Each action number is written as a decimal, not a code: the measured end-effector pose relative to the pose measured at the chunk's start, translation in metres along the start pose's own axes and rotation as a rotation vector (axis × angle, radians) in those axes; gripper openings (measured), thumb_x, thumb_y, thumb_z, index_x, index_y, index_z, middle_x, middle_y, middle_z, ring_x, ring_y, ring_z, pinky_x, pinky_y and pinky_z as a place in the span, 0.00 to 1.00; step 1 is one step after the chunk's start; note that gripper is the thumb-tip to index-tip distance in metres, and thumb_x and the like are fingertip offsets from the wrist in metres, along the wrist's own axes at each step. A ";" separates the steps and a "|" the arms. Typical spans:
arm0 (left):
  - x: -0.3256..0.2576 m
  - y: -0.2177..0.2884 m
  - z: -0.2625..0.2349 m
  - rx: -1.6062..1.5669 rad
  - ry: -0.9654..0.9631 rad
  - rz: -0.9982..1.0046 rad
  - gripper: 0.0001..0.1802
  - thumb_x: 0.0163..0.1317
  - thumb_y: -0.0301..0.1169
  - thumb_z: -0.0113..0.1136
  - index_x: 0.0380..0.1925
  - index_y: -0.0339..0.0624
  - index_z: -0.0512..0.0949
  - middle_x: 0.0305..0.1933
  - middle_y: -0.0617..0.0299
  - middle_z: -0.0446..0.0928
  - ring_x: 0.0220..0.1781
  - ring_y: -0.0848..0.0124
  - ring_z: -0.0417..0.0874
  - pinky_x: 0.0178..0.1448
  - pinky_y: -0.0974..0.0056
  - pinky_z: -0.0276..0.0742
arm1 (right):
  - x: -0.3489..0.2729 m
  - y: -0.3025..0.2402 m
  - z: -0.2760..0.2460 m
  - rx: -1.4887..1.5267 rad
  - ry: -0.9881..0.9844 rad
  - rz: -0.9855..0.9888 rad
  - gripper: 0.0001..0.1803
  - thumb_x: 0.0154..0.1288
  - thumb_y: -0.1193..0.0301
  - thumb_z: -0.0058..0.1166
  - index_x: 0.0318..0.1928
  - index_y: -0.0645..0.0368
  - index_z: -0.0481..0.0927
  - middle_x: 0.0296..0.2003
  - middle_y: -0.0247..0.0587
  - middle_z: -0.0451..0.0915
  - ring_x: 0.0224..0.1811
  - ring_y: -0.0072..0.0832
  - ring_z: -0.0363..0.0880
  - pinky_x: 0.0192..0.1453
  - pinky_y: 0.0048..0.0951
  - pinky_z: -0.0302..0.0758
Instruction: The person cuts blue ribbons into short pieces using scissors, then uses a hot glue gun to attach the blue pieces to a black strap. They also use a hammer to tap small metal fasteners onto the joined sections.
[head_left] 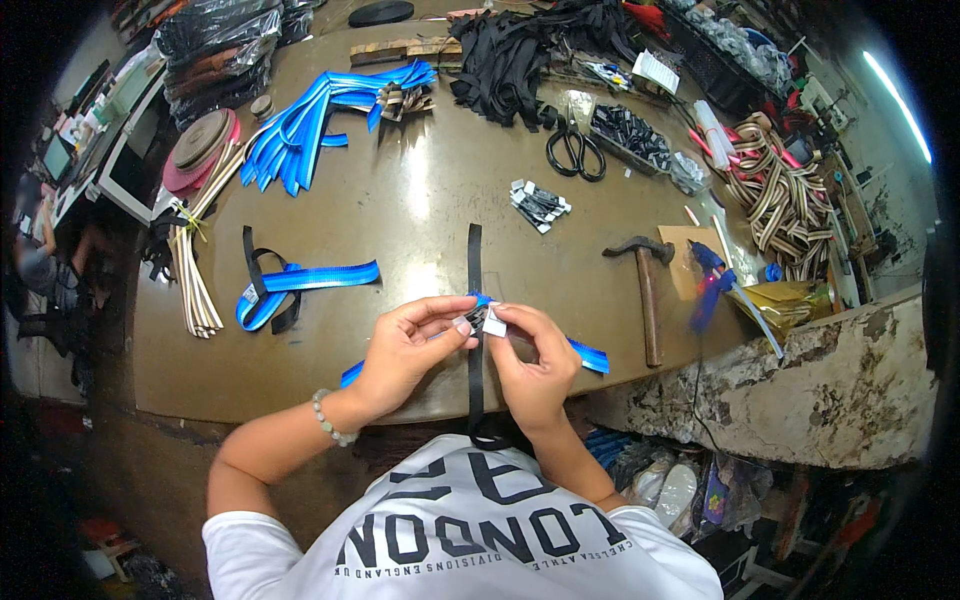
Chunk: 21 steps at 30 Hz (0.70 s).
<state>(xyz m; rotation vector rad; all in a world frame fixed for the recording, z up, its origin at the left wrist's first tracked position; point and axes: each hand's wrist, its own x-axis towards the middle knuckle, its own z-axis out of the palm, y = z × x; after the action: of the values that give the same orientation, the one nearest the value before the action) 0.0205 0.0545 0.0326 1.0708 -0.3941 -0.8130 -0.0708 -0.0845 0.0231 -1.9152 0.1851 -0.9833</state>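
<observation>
Close together over the table's near edge, both my hands pinch at the spot where a black strap (475, 252) crosses a blue strap (592, 357). My left hand (405, 345) is closed at the crossing, its thumb and fingertips on a small dark piece that I cannot make out clearly. My right hand (535, 365) grips a small white label (494, 322) between thumb and finger. The black strap runs away from me and also hangs toward my shirt. Both ends of the blue strap stick out past my hands. To the left lies a blue strap loop with black webbing (265, 295).
A hammer (652, 300) and a blue glue gun (712, 275) lie right. Beyond are scissors (575, 152), a pile of small labels (540, 206), a tray of black parts (630, 135), blue straps (300, 130), black straps (505, 65) and striped cords (785, 200).
</observation>
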 end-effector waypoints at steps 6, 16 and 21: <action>-0.005 -0.008 0.036 -0.007 0.164 0.165 0.21 0.65 0.21 0.61 0.57 0.28 0.73 0.56 0.52 0.78 0.57 0.71 0.79 0.64 0.66 0.75 | 0.007 -0.002 -0.007 -0.255 0.024 -0.350 0.24 0.48 0.85 0.62 0.50 0.62 0.83 0.50 0.48 0.81 0.46 0.43 0.80 0.49 0.36 0.79; -0.008 0.000 0.034 0.126 0.234 0.233 0.22 0.62 0.19 0.64 0.57 0.29 0.74 0.49 0.51 0.81 0.51 0.71 0.83 0.57 0.69 0.79 | 0.033 -0.008 -0.053 0.402 -0.419 0.368 0.21 0.60 0.78 0.62 0.56 0.62 0.80 0.58 0.49 0.75 0.51 0.28 0.78 0.50 0.28 0.79; -0.012 0.012 0.037 0.286 0.119 0.226 0.23 0.63 0.18 0.62 0.59 0.29 0.73 0.51 0.52 0.81 0.55 0.70 0.82 0.58 0.67 0.79 | 0.049 -0.008 -0.059 0.275 -0.640 0.373 0.17 0.63 0.76 0.64 0.52 0.67 0.81 0.46 0.43 0.81 0.43 0.21 0.80 0.45 0.22 0.80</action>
<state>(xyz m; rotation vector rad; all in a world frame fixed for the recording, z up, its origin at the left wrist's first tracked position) -0.0068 0.0430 0.0608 1.3067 -0.5304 -0.4984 -0.0815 -0.1449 0.0705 -1.7594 0.0256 -0.1173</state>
